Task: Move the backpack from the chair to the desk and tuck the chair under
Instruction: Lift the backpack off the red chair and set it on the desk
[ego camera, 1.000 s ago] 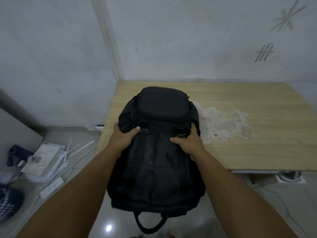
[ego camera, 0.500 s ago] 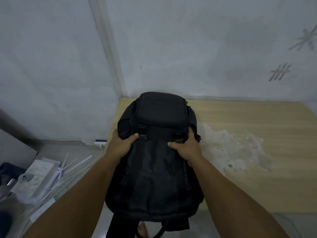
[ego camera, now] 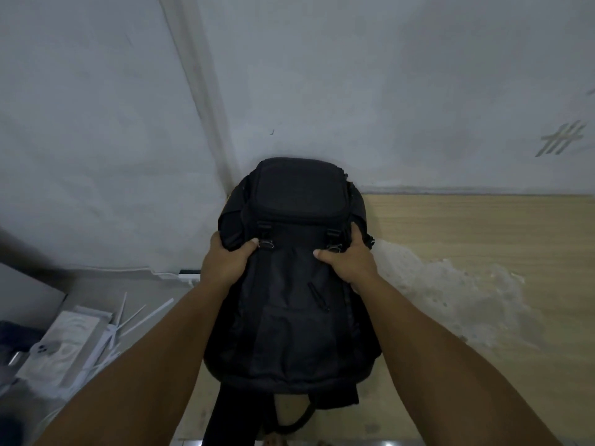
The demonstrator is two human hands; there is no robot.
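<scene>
backpack [ego camera: 289, 317]: black woven fabric, boxy lid | desk [ego camera: 483, 239]: pale woodgrain | left hand [ego camera: 225, 265], right hand [ego camera: 347, 265]: fingers clenched on backpack sides

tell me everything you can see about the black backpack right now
The black backpack looks like matte woven fabric, with a padded top flap, two strap buckles below it, a slanted zip on the front and a strap loop trailing off its lower end. It lies front-up at the left end of the wooden desk, top toward the wall. The left hand and right hand grip its upper sides, thumbs on the front.
</scene>
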